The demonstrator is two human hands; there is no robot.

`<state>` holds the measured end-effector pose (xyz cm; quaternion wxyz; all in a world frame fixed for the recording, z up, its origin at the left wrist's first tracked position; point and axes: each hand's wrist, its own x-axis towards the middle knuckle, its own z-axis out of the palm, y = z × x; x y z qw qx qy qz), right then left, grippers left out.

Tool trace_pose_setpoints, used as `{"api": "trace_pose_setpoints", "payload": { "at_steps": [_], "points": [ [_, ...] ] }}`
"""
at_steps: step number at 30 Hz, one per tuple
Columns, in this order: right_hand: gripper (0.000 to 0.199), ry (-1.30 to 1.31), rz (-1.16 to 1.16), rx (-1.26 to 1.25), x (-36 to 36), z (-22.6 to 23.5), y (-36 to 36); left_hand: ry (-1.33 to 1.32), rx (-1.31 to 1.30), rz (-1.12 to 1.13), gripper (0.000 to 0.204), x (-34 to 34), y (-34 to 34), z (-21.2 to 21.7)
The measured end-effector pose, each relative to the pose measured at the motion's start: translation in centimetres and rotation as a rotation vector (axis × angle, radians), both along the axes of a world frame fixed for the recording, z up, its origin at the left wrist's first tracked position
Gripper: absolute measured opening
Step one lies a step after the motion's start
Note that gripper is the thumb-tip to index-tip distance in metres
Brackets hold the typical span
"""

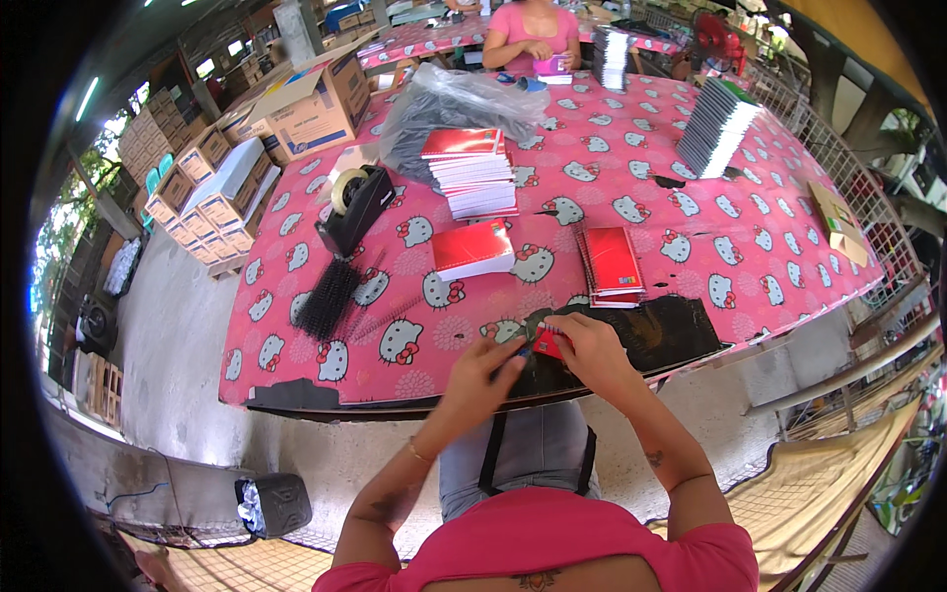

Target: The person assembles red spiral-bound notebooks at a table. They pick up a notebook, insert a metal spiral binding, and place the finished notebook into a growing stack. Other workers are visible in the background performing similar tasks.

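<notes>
At the table's front edge my right hand point(590, 350) is closed on a small red notebook point(546, 342), mostly hidden under the fingers. Beside it, my left hand point(490, 367) is closed at the notebook's left end, around a small dark and blue thing too covered to name. Just beyond my right hand lie red spiral-bound notebooks point(614, 261) in a short pile. Farther left sits a low stack of red-covered notebooks point(473, 249), with a taller stack of them point(472, 173) behind. A heap of black spiral coils point(330, 301) lies on the left.
A black tape dispenser point(355, 211) stands on the pink patterned table point(582, 138), near a grey plastic bag point(424, 113) and a cardboard box point(314, 109). Black-bound notebooks point(715, 128) are stacked at the far right. Across the table, a person in pink point(533, 35) handles a purple item.
</notes>
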<state>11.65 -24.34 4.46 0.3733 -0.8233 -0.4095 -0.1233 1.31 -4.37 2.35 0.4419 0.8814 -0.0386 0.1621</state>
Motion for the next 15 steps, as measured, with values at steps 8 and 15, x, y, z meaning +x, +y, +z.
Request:
{"api": "trace_pose_setpoints", "payload": {
  "at_steps": [8, 15],
  "points": [
    [0.033, 0.334, -0.490, 0.498, 15.6, -0.1, -5.6, -0.312, 0.568, 0.148, 0.034, 4.7, 6.1, -1.7],
    [0.056, 0.011, -0.748, 0.105, 17.2, -1.4, -3.8, -0.402, 0.818, 0.078, 0.033, 11.8, 12.7, -1.9]
  ]
}}
